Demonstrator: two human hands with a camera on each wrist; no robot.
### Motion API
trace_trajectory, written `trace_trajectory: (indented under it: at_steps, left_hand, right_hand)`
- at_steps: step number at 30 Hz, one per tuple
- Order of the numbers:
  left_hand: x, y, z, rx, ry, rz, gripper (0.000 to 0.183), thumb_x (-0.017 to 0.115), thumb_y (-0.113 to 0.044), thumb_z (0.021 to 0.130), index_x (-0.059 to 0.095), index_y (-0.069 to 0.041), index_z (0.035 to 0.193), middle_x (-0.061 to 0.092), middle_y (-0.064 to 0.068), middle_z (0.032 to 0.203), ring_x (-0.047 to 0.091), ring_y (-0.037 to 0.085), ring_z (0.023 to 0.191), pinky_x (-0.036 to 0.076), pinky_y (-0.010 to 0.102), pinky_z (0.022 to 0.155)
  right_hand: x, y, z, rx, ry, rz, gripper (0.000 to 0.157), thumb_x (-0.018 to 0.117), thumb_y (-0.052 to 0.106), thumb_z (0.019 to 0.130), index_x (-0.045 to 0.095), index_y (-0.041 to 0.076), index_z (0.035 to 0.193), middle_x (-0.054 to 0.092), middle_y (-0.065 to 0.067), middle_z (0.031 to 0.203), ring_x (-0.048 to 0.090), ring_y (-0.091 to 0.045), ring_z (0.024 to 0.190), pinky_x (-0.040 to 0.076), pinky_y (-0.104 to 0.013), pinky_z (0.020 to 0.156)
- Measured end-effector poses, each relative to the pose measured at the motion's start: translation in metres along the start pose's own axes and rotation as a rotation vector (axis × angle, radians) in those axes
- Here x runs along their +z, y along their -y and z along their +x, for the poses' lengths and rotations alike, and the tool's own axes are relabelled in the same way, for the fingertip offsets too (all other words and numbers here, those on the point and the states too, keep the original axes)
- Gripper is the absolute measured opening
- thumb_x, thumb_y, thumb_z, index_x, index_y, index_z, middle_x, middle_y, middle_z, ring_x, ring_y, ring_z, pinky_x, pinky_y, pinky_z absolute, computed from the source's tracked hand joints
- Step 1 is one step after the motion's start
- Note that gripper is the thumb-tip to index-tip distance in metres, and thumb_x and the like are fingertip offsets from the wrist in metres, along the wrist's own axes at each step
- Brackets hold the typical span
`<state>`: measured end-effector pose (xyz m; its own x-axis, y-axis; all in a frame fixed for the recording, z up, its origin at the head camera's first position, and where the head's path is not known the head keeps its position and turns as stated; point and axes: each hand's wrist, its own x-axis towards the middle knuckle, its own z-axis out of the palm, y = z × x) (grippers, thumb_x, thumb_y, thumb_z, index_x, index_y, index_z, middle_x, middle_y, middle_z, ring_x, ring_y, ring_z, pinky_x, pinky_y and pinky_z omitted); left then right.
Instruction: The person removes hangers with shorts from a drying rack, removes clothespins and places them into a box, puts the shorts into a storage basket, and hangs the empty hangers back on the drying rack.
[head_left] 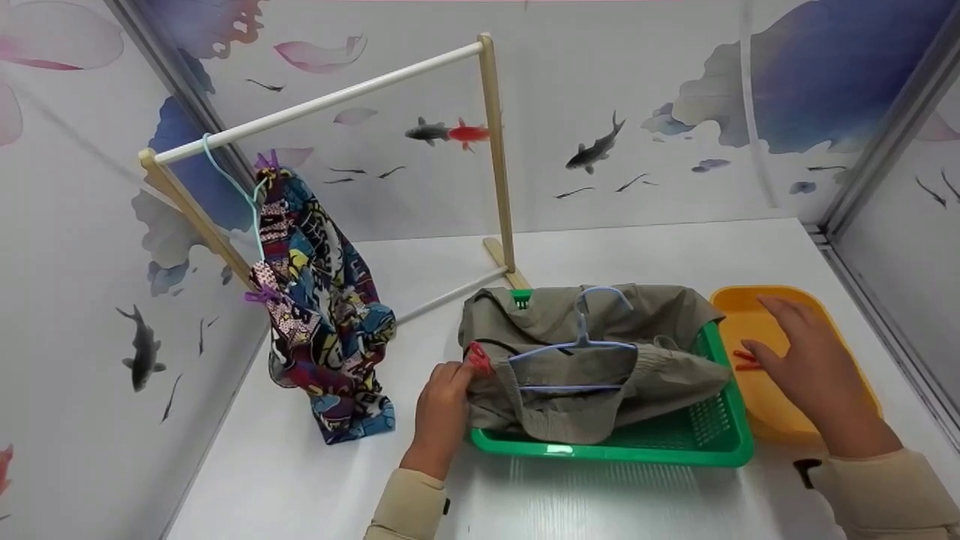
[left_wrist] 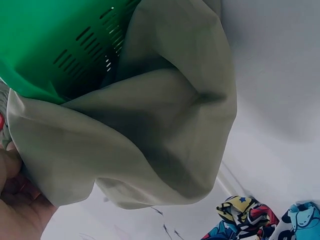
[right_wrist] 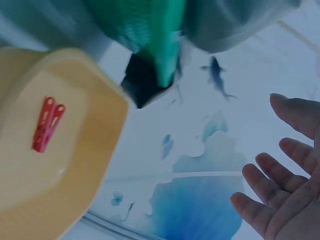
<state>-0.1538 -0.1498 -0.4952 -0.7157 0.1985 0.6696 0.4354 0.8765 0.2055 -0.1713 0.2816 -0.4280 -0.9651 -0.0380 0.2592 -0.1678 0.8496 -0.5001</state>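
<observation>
A grey-green garment [head_left: 574, 424] lies heaped over the green basket [head_left: 615, 451], spilling past its rim. On it rests a light-blue hanger [head_left: 583, 343], hook pointing up. One red clothespin [head_left: 478, 358] sits at the garment's left edge beside the hanger's end. There my left hand [head_left: 441, 409] grips the cloth between thumb and curled fingers, close to that clothespin; the left wrist view shows the cloth [left_wrist: 150, 135] hanging from the hand [left_wrist: 22, 210]. My right hand [head_left: 817, 367], fingers spread and holding nothing, hovers over a yellow tray [head_left: 772, 420] with red clothespins [right_wrist: 47, 125] inside.
A rack with a white rail [head_left: 337, 100] and wooden posts [head_left: 495, 150] stands behind on the white table [head_left: 300, 487]. From its left end hangs a patterned garment [head_left: 330, 300] on a pale-green hanger [head_left: 229, 171], held by purple clothespins [head_left: 262, 295]. Printed walls enclose the table.
</observation>
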Motion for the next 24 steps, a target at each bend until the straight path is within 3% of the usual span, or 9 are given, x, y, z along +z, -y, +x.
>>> trace_trajectory:
  at_steps: [4,6,7,9,11,16,20,23,24]
  left_hand:
    - [0.001,0.000,0.000,0.007,-0.014,-0.022,0.028,0.067,0.017,0.076,0.067,-0.006,0.091,0.061,0.006,0.086,0.059,0.020,0.082,0.056,0.032,0.069]
    - [0.001,-0.001,0.000,0.006,-0.017,-0.027,0.028,0.067,0.017,0.076,0.067,-0.006,0.091,0.061,0.006,0.086,0.059,0.020,0.082,0.056,0.033,0.069]
    - [0.001,-0.001,0.000,0.001,-0.011,-0.027,0.028,0.067,0.017,0.076,0.067,-0.006,0.092,0.061,0.006,0.087,0.060,0.020,0.083,0.056,0.032,0.069]
    - [0.001,-0.002,0.000,-0.007,-0.006,-0.028,0.027,0.067,0.016,0.076,0.067,-0.005,0.093,0.062,0.006,0.087,0.060,0.020,0.083,0.056,0.032,0.070]
    - [0.000,-0.003,0.000,-0.014,-0.001,-0.028,0.028,0.068,0.016,0.077,0.068,-0.005,0.094,0.062,0.006,0.087,0.060,0.020,0.083,0.056,0.032,0.070]
    - [0.001,-0.003,0.001,-0.024,0.007,-0.031,0.026,0.067,0.015,0.078,0.067,-0.005,0.094,0.062,0.007,0.087,0.060,0.020,0.083,0.056,0.032,0.070]
    - [0.002,-0.001,0.000,-0.033,0.013,-0.032,0.027,0.066,0.016,0.077,0.067,-0.005,0.095,0.062,0.006,0.087,0.060,0.021,0.083,0.056,0.033,0.070]
    - [0.002,-0.001,0.000,-0.041,0.020,-0.022,0.029,0.067,0.016,0.076,0.067,-0.005,0.095,0.062,0.006,0.087,0.060,0.020,0.083,0.056,0.033,0.071]
    - [0.002,-0.001,0.000,-0.043,0.022,-0.022,0.029,0.067,0.016,0.076,0.067,-0.006,0.095,0.062,0.006,0.088,0.060,0.020,0.084,0.056,0.033,0.072]
  right_hand:
    - [-0.001,0.014,-0.011,-0.077,-0.135,0.010,0.067,0.076,0.002,0.079,0.044,-0.002,0.138,0.046,-0.031,0.132,0.043,-0.050,0.116,0.041,-0.066,0.088]
    - [-0.001,0.021,-0.015,-0.128,-0.204,0.014,0.068,0.079,0.000,0.075,0.048,-0.001,0.136,0.050,-0.029,0.130,0.047,-0.048,0.114,0.047,-0.045,0.097]
    - [-0.001,0.025,-0.017,-0.157,-0.241,0.015,0.068,0.080,-0.001,0.073,0.050,-0.001,0.134,0.051,-0.028,0.129,0.050,-0.046,0.112,0.049,-0.031,0.095]
    - [-0.001,0.033,-0.021,-0.213,-0.301,0.019,0.069,0.082,-0.004,0.070,0.053,0.000,0.132,0.054,-0.025,0.127,0.054,-0.043,0.109,0.040,-0.007,0.089]
    - [0.000,0.040,-0.024,-0.254,-0.336,0.028,0.070,0.083,-0.006,0.068,0.055,0.000,0.131,0.055,-0.023,0.126,0.056,-0.041,0.107,0.024,0.005,0.081]
    - [0.001,0.058,-0.030,-0.337,-0.353,0.072,0.072,0.083,-0.010,0.065,0.056,0.000,0.131,0.056,-0.021,0.128,0.054,-0.037,0.112,0.026,0.003,0.091]
    - [0.006,0.072,-0.034,-0.428,-0.384,0.120,0.047,0.069,0.026,0.089,0.059,0.002,0.129,0.058,-0.017,0.128,0.054,-0.027,0.114,0.029,-0.001,0.095]
    - [0.013,0.081,-0.035,-0.522,-0.427,0.174,0.059,0.051,0.051,0.095,0.062,0.001,0.124,0.061,-0.017,0.123,0.055,-0.015,0.115,0.034,-0.005,0.097]
    - [0.016,0.085,-0.035,-0.554,-0.438,0.195,0.058,0.052,0.050,0.095,0.063,0.000,0.122,0.061,-0.017,0.121,0.054,-0.012,0.116,0.035,-0.006,0.097]
